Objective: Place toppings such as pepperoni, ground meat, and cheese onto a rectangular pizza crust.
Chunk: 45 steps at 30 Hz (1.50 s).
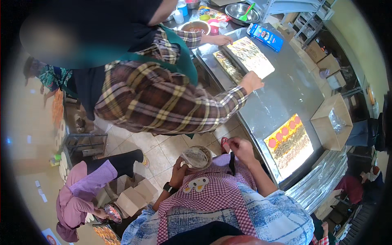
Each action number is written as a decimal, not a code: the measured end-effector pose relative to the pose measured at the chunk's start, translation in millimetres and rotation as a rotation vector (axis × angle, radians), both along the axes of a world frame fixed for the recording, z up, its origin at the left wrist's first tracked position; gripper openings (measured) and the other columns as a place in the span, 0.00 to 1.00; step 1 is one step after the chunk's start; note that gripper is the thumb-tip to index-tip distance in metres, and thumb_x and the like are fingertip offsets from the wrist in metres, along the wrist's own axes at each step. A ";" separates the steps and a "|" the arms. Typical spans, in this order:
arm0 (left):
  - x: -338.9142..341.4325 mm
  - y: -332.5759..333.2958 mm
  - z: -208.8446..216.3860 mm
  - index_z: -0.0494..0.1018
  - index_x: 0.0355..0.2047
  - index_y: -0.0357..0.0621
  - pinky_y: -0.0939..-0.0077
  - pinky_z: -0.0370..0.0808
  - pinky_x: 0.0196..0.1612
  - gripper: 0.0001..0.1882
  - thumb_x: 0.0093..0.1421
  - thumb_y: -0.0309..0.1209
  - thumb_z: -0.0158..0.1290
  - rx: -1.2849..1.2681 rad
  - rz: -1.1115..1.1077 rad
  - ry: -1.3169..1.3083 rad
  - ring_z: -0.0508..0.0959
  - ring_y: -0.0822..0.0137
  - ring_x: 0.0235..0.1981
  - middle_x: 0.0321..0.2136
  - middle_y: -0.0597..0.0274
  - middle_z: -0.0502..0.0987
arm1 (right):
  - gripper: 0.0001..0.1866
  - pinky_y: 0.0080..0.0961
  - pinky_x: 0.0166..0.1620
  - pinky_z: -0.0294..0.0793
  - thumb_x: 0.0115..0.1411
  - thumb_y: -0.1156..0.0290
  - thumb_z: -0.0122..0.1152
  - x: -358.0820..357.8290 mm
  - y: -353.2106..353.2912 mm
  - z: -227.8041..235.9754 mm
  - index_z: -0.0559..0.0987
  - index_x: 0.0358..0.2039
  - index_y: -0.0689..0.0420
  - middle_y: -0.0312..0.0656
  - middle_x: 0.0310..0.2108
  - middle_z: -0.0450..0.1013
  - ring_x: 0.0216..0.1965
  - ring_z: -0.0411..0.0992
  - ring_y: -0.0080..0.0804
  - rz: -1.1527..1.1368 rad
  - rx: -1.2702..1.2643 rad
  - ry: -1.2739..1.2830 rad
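Observation:
My left hand [178, 173], with a dark band at its wrist, grips the rim of a round bowl [207, 152] in front of my apron. Crumpled clear plastic [193, 157] lies in the bowl and partly covers its contents. Over the table's near side, my right hand [241, 151] is raised with its fingertips pinched together; what they hold is too small to name. To its right, a rectangular flat base [288, 145] rests on the metal table [281, 96]. Its toppings lie in bands: round pink slices on yellow, brown shreds, then paler shreds.
A co-worker in a plaid shirt [163, 96] handles a drizzled flat sheet [252, 56] and a narrower topped strip [228, 67]. Beyond stand a blue box [265, 37] and a steel bowl [243, 14]. An open cardboard box [332, 122] is at the right. Another person [79, 190] works at lower left.

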<state>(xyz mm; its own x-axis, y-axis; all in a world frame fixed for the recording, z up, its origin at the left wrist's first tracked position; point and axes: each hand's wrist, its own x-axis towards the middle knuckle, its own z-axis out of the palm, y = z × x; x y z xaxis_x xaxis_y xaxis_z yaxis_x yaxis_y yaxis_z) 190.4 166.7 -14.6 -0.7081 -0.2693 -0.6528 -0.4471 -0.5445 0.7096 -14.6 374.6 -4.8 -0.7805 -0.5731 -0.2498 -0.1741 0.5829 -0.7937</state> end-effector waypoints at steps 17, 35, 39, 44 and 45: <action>-66.3 53.0 3.1 0.52 0.54 0.38 0.70 0.78 0.36 0.25 0.54 0.18 0.33 0.024 0.075 -0.033 0.77 0.59 0.33 0.44 0.50 0.68 | 0.30 0.41 0.55 0.52 0.44 0.70 0.60 -71.8 10.4 -70.2 0.66 0.51 0.50 0.51 0.53 0.55 0.55 0.52 0.48 0.011 0.209 0.510; -63.0 56.9 0.1 0.52 0.55 0.39 0.69 0.78 0.37 0.25 0.54 0.18 0.34 -0.011 0.116 -0.062 0.77 0.59 0.34 0.44 0.50 0.68 | 0.28 0.39 0.55 0.51 0.44 0.69 0.56 -72.1 8.9 -84.6 0.68 0.50 0.47 0.48 0.53 0.56 0.55 0.53 0.44 0.025 0.318 0.653; -62.0 58.6 3.4 0.52 0.55 0.38 0.69 0.78 0.36 0.25 0.55 0.18 0.34 -0.019 0.137 -0.052 0.77 0.59 0.32 0.44 0.50 0.69 | 0.28 0.40 0.55 0.50 0.45 0.68 0.56 -71.5 8.4 -79.6 0.68 0.50 0.47 0.48 0.54 0.55 0.55 0.52 0.44 0.050 0.342 0.598; -58.5 60.7 2.8 0.52 0.55 0.38 0.69 0.78 0.36 0.25 0.55 0.18 0.34 -0.005 0.129 -0.080 0.77 0.59 0.32 0.44 0.50 0.68 | 0.27 0.40 0.56 0.50 0.45 0.68 0.56 -71.1 9.7 -80.5 0.68 0.50 0.47 0.49 0.54 0.54 0.56 0.51 0.45 0.071 0.342 0.612; -57.4 61.5 1.0 0.52 0.55 0.38 0.69 0.78 0.36 0.25 0.55 0.18 0.34 0.000 0.137 -0.068 0.77 0.59 0.32 0.44 0.50 0.68 | 0.26 0.40 0.56 0.49 0.45 0.68 0.56 -71.0 10.0 -81.6 0.69 0.49 0.47 0.49 0.55 0.54 0.56 0.51 0.46 0.074 0.336 0.615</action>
<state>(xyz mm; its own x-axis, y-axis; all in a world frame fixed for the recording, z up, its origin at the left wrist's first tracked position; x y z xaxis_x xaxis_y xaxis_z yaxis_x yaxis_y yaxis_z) 133.0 228.1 -13.6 -0.6187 -0.3604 -0.6981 -0.4161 -0.6034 0.6803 -85.7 384.6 -86.4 -0.7990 -0.5992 0.0514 -0.5818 0.7485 -0.3182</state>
